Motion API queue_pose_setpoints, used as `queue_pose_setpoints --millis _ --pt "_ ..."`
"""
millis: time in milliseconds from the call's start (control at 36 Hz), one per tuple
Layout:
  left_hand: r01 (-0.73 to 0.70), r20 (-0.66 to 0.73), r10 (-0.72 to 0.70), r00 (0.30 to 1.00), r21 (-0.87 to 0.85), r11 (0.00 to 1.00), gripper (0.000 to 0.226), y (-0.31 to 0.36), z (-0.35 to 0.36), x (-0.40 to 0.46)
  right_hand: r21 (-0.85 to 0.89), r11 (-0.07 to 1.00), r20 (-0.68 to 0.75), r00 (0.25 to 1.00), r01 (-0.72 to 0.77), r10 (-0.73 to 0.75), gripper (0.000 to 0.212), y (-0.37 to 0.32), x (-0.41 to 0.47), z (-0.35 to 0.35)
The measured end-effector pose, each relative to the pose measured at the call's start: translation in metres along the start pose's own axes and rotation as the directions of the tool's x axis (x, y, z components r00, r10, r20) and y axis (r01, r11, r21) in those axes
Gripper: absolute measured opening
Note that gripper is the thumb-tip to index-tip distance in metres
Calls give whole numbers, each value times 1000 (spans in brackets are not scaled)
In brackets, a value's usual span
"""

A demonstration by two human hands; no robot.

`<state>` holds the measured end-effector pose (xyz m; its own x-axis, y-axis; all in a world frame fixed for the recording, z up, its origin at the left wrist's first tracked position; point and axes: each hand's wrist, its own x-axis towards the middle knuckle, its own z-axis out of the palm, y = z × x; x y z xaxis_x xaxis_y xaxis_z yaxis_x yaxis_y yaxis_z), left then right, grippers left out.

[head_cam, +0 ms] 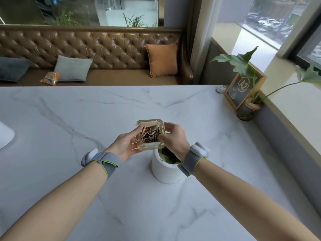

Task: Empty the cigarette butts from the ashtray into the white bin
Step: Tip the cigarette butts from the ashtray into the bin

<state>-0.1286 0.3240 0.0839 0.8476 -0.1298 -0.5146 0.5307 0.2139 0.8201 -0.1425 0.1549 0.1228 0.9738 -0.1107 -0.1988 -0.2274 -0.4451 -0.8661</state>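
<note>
A square amber glass ashtray is held in the air just above and behind the white bin. It is tilted toward me and holds a heap of dark husks and an orange butt. My left hand grips its left side. My right hand grips its right side, thumb on the inner rim. The round bin stands on the marble table below my right wrist, and its opening with a greenish liner is partly hidden by that hand.
A framed A2 sign, a potted plant in a glass jar and a small white button stand at the table's far right corner. A white object lies at the left edge. A brown bench with cushions runs behind.
</note>
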Motion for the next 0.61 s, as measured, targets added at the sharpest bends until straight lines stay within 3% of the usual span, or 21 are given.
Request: queue_pose_setpoints --millis 111,306,444,611 --pt "-16 -9 16 1000 20 1000 35 -2 13 2 47 999 -3 1000 5 -5 58 10 2 -11" --pt "-95 -38 96 995 43 995 27 4 33 -1 141 988 21 997 64 -68 59 22 6 -31" --pt "-157 -58 163 985 99 983 20 4 46 -5 166 983 31 996 80 -87 49 31 11 -41" --pt "-239 -79 260 962 208 948 31 5 55 -9 215 976 72 997 22 -39 41 40 17 -49"
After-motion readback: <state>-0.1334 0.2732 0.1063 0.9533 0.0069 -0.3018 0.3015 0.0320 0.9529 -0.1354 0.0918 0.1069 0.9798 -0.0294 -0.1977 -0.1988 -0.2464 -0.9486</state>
